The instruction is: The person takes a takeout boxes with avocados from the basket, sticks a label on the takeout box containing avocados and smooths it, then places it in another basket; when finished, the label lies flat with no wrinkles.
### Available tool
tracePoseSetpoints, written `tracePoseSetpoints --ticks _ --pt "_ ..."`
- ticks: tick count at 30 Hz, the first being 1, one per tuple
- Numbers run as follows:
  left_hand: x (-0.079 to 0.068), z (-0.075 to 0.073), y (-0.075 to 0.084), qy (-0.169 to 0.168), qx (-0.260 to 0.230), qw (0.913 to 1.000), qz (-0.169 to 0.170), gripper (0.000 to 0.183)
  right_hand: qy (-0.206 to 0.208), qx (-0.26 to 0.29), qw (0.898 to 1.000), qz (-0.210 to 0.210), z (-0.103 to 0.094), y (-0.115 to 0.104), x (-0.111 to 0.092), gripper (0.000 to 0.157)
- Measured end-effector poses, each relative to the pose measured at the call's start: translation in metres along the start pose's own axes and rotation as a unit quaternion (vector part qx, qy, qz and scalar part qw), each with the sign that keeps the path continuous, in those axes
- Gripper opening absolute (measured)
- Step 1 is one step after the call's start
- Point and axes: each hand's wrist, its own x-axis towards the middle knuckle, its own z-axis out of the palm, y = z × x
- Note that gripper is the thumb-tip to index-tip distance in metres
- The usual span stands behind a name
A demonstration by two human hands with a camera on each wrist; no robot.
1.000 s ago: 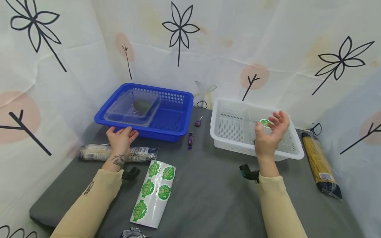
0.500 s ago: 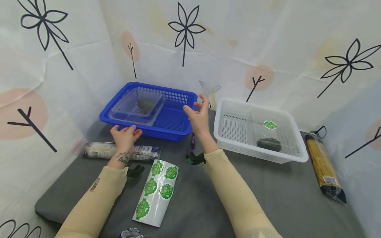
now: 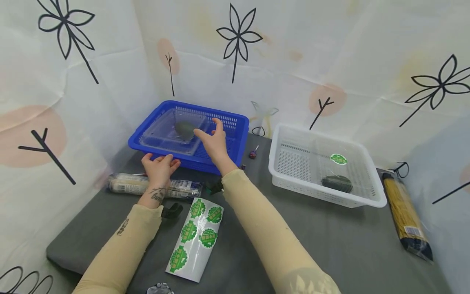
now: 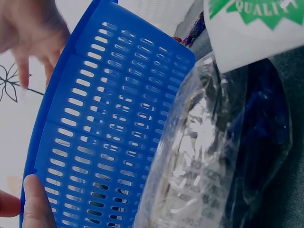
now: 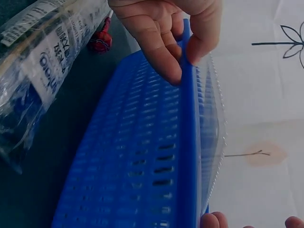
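In the head view a blue basket stands at the back left. Inside lies a clear plastic container with a dark green oval thing in it. My left hand grips the basket's front rim, and the right wrist view shows its thumb and fingers on either side of that rim. My right hand hovers over the basket near the container's right side, thumb and forefinger spread, holding nothing. Only its fingertips show at the bottom of the right wrist view.
A white basket holds another clear container with a green sticker and a dark green thing. A sticker sheet, a wrapped pack, a lollipop and a spaghetti pack lie on the grey table.
My right hand has moved left from above the white basket to above the blue basket. My left hand stays on the blue basket's front rim. The head view has shifted slightly.
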Motion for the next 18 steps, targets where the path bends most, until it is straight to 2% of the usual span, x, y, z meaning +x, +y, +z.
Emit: tracePoseSetpoints --ticks 9,18 --pt "0.0 -0.002 -0.001 0.0 0.014 0.9997 0.019 0.072 -0.076 -0.066 0.994 0.037 0.026 -0.002 0.003 0.074" --pt "-0.002 -0.002 0.0 -0.005 -0.008 0.9999 0.014 0.073 -0.068 -0.101 0.99 0.069 0.034 -0.004 0.008 0.068"
